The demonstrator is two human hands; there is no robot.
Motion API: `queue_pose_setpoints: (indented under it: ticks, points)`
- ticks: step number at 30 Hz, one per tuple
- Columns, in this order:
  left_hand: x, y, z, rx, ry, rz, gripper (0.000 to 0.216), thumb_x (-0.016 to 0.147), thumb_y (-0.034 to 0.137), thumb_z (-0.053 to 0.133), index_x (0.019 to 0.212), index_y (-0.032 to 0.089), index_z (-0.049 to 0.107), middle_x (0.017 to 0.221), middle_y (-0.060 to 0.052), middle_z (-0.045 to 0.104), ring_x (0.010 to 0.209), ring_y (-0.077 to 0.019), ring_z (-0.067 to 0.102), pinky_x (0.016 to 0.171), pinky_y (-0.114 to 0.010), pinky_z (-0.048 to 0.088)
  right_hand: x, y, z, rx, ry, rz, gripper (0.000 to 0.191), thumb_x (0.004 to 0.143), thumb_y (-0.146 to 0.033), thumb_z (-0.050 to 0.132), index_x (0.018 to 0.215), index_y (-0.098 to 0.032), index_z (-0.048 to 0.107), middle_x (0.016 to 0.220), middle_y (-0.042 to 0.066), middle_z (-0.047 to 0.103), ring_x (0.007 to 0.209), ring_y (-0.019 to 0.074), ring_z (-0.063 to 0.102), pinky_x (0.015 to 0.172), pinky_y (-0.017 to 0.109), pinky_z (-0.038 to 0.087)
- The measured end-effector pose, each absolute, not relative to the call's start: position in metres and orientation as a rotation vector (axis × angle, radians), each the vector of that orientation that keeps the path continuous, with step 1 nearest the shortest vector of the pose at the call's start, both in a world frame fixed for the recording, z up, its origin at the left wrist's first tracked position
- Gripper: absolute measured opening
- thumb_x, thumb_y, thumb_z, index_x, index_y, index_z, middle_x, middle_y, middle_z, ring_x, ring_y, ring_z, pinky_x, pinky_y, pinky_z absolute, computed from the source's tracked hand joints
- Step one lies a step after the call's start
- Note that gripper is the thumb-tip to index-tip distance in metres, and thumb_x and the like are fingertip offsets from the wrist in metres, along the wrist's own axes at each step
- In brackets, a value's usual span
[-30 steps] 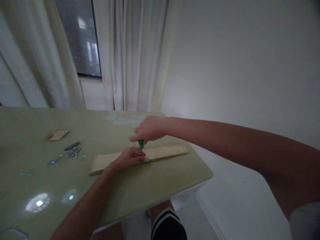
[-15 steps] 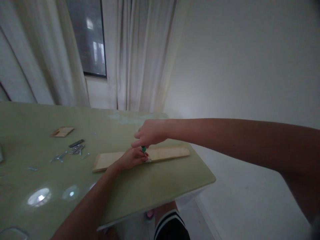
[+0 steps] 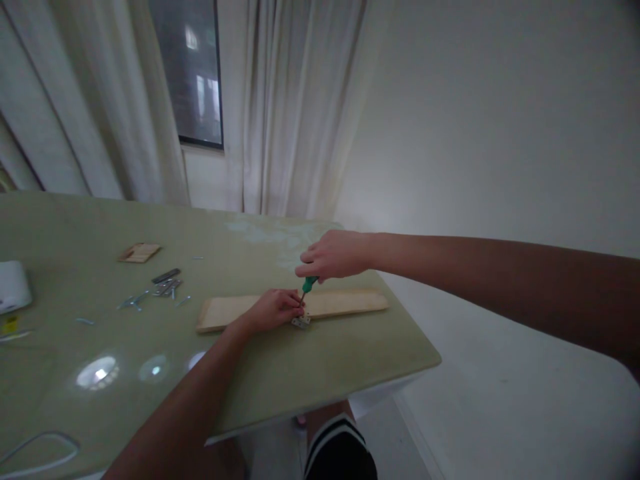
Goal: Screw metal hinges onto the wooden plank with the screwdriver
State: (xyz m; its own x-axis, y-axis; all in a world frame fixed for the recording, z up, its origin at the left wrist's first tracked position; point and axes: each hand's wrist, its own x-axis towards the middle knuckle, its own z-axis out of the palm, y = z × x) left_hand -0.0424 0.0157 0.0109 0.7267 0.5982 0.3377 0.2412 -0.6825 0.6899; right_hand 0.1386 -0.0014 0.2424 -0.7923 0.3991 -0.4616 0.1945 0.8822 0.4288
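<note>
A long pale wooden board (image 3: 345, 303) lies flat on the green table (image 3: 75, 220) near its right end. My right hand (image 3: 334, 256) is closed round the green handle of a small screwdriver (image 3: 308, 285), its tip pointing down at a small metal hinge (image 3: 301, 322) on the board's near edge. My left hand (image 3: 273, 310) rests on the board just left of the hinge, fingers curled and pinched at the screwdriver's tip; what they pinch is too small to make out.
Several loose metal hinges and screws (image 3: 161, 288) lie scattered left of the board. A small wooden piece (image 3: 139, 252) sits farther back. A white object (image 3: 13, 285) is at the left edge, a white cable (image 3: 35, 450) at the near left. Curtains and a window stand behind.
My right hand has lifted and shifted right, so the screwdriver now leans with its green handle showing. The view has swung left, bringing the white object into sight.
</note>
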Motion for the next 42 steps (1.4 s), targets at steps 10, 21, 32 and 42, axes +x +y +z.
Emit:
queue_pose_setpoints:
  ticks: [10,21,32,42]
  points:
    - [-0.042,0.014,0.013,2.291,0.655,0.739,0.032,0.098,0.045,0.061,0.087,0.026,0.084,0.106,-0.004,0.080,0.095,-0.0191,0.073,0.085,-0.027,0.051,0.121,-0.006,0.232,0.955,2.456,0.339,0.048,0.100,-0.055,0.059,0.127,-0.017,0.064,0.112,0.017,0.077,0.095,0.0296,0.073,0.066,0.032,0.045]
    - [-0.043,0.011,0.015,2.320,0.696,0.724,0.028,0.098,0.041,0.061,0.093,0.026,0.084,0.110,-0.004,0.079,0.100,-0.0205,0.073,0.089,-0.027,0.051,0.134,-0.009,0.222,1.168,2.463,0.406,0.061,0.106,-0.062,0.037,0.103,-0.015,0.076,0.099,0.020,0.079,0.095,0.0327,0.076,0.070,0.035,0.049]
    - [-0.044,0.010,0.017,2.353,0.684,0.714,0.029,0.099,0.039,0.060,0.089,0.025,0.083,0.107,-0.003,0.078,0.093,-0.0182,0.072,0.083,-0.025,0.049,0.138,-0.007,0.241,0.734,2.568,0.419,0.033,0.099,-0.045,0.066,0.125,-0.023,0.064,0.116,0.012,0.076,0.099,0.0261,0.073,0.070,0.030,0.045]
    - [-0.044,0.011,0.015,2.356,0.699,0.712,0.034,0.100,0.042,0.058,0.086,0.023,0.083,0.107,-0.004,0.078,0.091,-0.0172,0.072,0.083,-0.025,0.049,0.124,-0.017,0.228,1.090,2.531,0.369,0.049,0.102,-0.059,0.052,0.126,-0.018,0.066,0.113,0.018,0.077,0.103,0.0349,0.074,0.073,0.038,0.052]
